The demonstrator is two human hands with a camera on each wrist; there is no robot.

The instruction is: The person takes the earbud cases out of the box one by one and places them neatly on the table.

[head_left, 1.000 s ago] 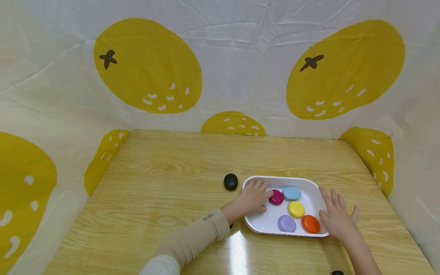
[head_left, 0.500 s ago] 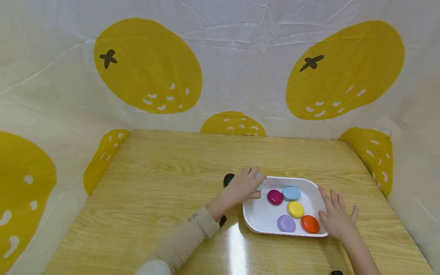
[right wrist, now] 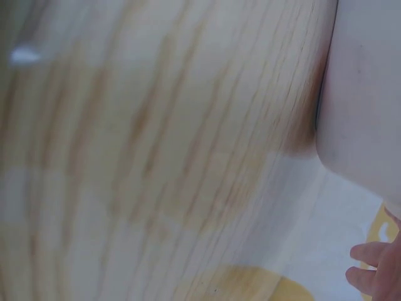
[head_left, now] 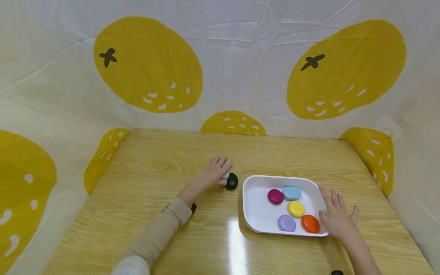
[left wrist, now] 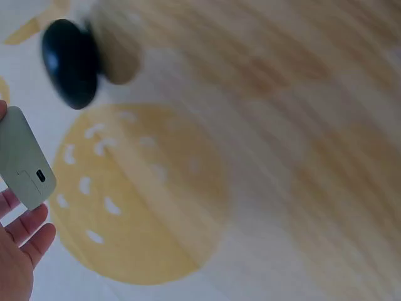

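My left hand (head_left: 210,175) pinches a pale green rounded case (left wrist: 26,160) over the table. One side of this case shows a small dark slot in the left wrist view. Close by sits a smooth black rounded object (head_left: 232,181), just right of the fingertips. My right hand (head_left: 338,217) rests with fingers spread against the right rim of a white tray (head_left: 256,210). Inside the tray lie a magenta disc (head_left: 275,196), a light blue angular piece (head_left: 291,193), a yellow disc (head_left: 296,209), a lilac disc (head_left: 287,223) and an orange disc (head_left: 310,224).
The wooden table (head_left: 154,160) stretches left of and behind the tray. A white cloth (head_left: 240,76) printed with yellow fruit hangs behind it. A small dark object (head_left: 337,272) shows at the bottom edge near the right forearm.
My left hand has lifted the pale green case out of the tray's left end and carried it left, past the black object. The right hand has stayed at the rim.
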